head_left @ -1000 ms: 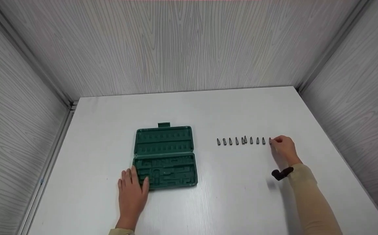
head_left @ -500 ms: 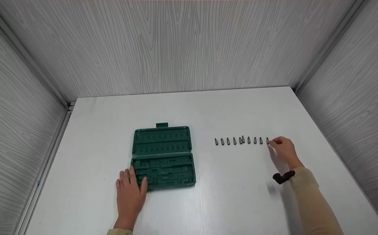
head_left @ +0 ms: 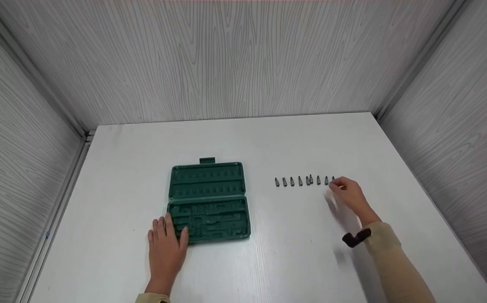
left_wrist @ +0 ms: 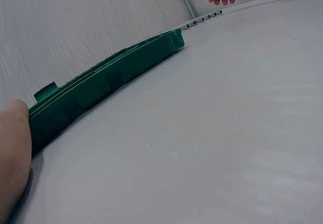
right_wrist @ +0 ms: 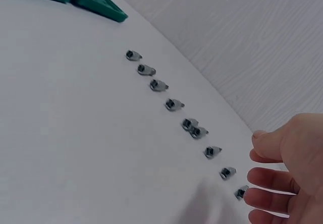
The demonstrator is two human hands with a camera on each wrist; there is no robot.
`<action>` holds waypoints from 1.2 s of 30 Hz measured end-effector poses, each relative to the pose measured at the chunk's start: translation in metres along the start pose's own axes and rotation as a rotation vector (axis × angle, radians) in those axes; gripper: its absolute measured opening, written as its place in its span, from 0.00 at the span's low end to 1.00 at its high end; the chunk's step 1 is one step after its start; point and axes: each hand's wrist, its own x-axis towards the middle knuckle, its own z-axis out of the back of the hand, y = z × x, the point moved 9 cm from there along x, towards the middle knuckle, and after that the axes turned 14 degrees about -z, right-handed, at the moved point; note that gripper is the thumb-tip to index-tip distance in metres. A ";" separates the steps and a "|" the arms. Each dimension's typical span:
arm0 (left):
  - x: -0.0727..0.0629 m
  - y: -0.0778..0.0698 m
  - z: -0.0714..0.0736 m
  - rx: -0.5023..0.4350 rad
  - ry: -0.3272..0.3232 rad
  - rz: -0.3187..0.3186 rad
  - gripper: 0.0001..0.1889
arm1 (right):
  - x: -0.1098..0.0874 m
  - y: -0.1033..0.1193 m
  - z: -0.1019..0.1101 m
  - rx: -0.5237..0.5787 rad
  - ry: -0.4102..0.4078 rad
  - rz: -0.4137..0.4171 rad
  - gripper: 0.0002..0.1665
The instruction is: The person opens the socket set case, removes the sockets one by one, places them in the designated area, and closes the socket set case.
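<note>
My left hand (head_left: pixel 166 254) rests at the front left corner of an open green plastic tool case (head_left: pixel 209 242). Its fingers lie straight along the left side, with the thumb at the front edge. To the right, small metal bit sockets (head_left: pixel 300 181) with tapered tips and square holes lie in a row on the white table. My right hand (head_left: pixel 350 198) hovers over the right end of this row, fingers loosely bent. In the right wrist view, nothing shows between its fingers (right_wrist: pixel 270 178). Its fingers partly cover the rightmost visible bit socket (right_wrist: pixel 241 191); anything behind them is hidden.
Grey wood-grain panels (head_left: pixel 226 59) enclose the table (head_left: pixel 268 269) at the back and sides. Two bit sockets (head_left: pixel 309 179) near the middle of the row touch or nearly touch. The case's latch flap (head_left: pixel 207 160) sticks out at the back.
My right hand has lifted from the bit socket at the row's right end, which it was touching, and shifted left along the row. The left hand stays at the case; the head view has shifted slightly.
</note>
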 end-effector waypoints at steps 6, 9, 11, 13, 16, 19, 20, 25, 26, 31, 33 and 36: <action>-0.003 0.000 -0.003 -0.004 0.013 0.011 0.41 | -0.015 0.032 -0.030 -0.004 0.028 0.153 0.19; -0.004 0.000 -0.004 -0.006 0.018 0.012 0.42 | -0.022 0.043 -0.047 -0.006 0.051 0.178 0.18; -0.004 0.000 -0.005 -0.007 0.021 0.012 0.42 | -0.027 0.051 -0.058 -0.001 0.066 0.194 0.17; -0.005 0.000 -0.005 -0.008 0.024 0.013 0.42 | -0.031 0.060 -0.069 0.015 0.083 0.206 0.16; -0.005 0.000 -0.006 -0.007 0.027 0.016 0.41 | -0.034 0.075 -0.087 0.048 0.119 0.233 0.16; -0.005 0.000 -0.004 -0.007 0.025 0.013 0.41 | -0.035 0.089 -0.103 0.095 0.150 0.245 0.16; -0.004 -0.001 -0.004 -0.008 0.018 0.008 0.41 | -0.035 0.094 -0.108 0.112 0.159 0.247 0.16; -0.002 -0.004 0.000 -0.016 -0.009 -0.011 0.41 | -0.028 0.113 -0.132 0.208 0.217 0.183 0.21; -0.002 -0.004 0.001 -0.016 -0.013 -0.013 0.40 | -0.026 0.117 -0.137 0.230 0.232 0.164 0.22; -0.001 -0.003 0.003 -0.004 -0.024 -0.017 0.39 | -0.014 0.135 -0.158 0.344 0.303 0.083 0.29; -0.001 -0.004 0.004 0.004 -0.029 -0.019 0.39 | -0.011 0.143 -0.166 0.373 0.326 0.065 0.32; -0.001 -0.004 0.006 0.011 -0.042 -0.024 0.38 | -0.007 0.155 -0.177 0.417 0.363 0.038 0.33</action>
